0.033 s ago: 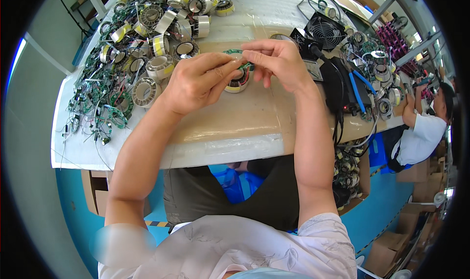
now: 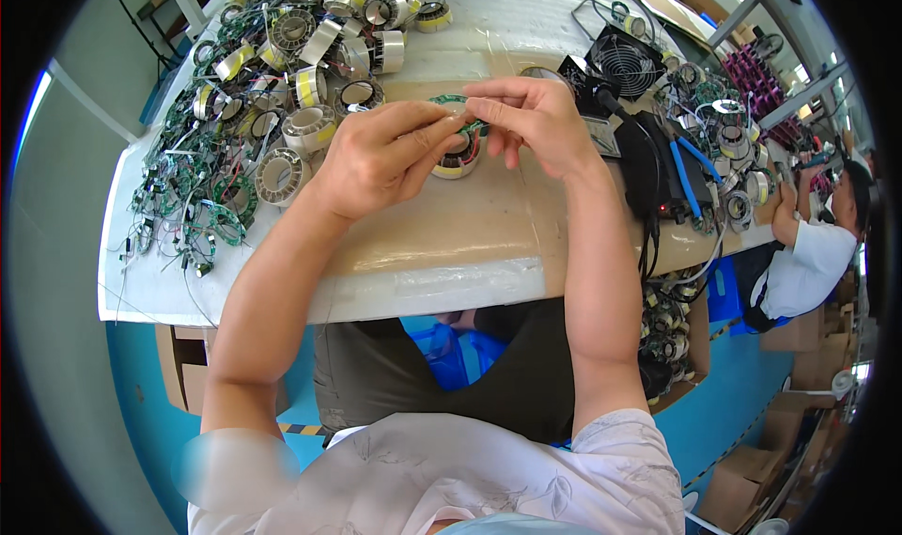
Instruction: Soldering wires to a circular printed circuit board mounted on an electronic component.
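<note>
Seen from above, a worktable (image 2: 451, 253) is shown with two bare forearms entering from the lower edge. The left hand (image 2: 376, 155) is closed in a pinch, thumb and forefinger gripping one end of a small green ring-shaped circuit board (image 2: 449, 101). The right hand (image 2: 531, 122) is likewise pinched on the other end of the board, its remaining fingers loosely curled. The board is thus held between both hands, just above a wound wire coil (image 2: 458, 157) that rests on the tabletop directly beneath the fingertips. To the left, a tangle of green boards with wires (image 2: 193, 206) is spread over the table, and farther back a cluster of similar coils (image 2: 310, 56) is gathered. To the right, a black box (image 2: 658, 169) and blue-handled pliers (image 2: 684, 173) are seen, with a small black fan (image 2: 625, 61) beyond. At the far right edge, another person in a white shirt (image 2: 799, 263) is seated.
</note>
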Motion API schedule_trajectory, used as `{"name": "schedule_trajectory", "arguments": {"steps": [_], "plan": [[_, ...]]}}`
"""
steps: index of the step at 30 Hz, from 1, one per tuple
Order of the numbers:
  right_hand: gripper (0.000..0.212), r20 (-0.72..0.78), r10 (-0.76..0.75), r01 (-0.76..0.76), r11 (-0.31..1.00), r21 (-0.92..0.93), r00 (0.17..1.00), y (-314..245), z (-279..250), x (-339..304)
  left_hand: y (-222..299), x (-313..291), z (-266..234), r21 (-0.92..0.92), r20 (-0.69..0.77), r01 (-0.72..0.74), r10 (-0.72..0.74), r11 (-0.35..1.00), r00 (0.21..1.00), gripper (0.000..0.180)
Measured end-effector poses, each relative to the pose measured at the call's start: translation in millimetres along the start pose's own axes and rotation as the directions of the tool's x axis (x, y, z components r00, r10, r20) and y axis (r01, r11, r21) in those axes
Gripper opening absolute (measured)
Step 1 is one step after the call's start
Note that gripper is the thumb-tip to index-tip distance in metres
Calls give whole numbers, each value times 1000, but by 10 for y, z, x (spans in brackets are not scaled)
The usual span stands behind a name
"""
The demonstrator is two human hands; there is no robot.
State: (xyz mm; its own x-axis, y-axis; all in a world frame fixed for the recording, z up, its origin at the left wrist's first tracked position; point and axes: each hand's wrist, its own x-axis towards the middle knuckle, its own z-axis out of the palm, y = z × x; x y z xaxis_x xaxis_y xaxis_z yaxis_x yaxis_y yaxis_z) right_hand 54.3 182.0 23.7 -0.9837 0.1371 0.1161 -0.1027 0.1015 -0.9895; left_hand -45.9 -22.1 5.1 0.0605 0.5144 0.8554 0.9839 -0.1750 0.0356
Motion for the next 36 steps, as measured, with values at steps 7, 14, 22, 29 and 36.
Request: {"name": "schedule_trajectory", "arguments": {"steps": [7,14,22,29,36], "plan": [[34,-46,13,-11,999,30,999,-3,67,7,-48,-28,-33,-43,1,-9,9,999,1000,28],[33,-102,-9,13,999,38,995,-33,109,-10,-12,32,-86,119,-186,139,-115,983,976,41],[33,-117,-24,27,999,22,993,-20,118,-10,75,-20,-25,-456,-249,510,-655,729,714,9],[34,-116,-44,44,999,-6,992,-25,126,-6,74,-17,-101,-599,8,584,-725,548,688,10],[34,-116,-44,42,999,-16,992,-28,119,-21,34,-21,-105,-540,29,561,-652,628,758,11]]}}
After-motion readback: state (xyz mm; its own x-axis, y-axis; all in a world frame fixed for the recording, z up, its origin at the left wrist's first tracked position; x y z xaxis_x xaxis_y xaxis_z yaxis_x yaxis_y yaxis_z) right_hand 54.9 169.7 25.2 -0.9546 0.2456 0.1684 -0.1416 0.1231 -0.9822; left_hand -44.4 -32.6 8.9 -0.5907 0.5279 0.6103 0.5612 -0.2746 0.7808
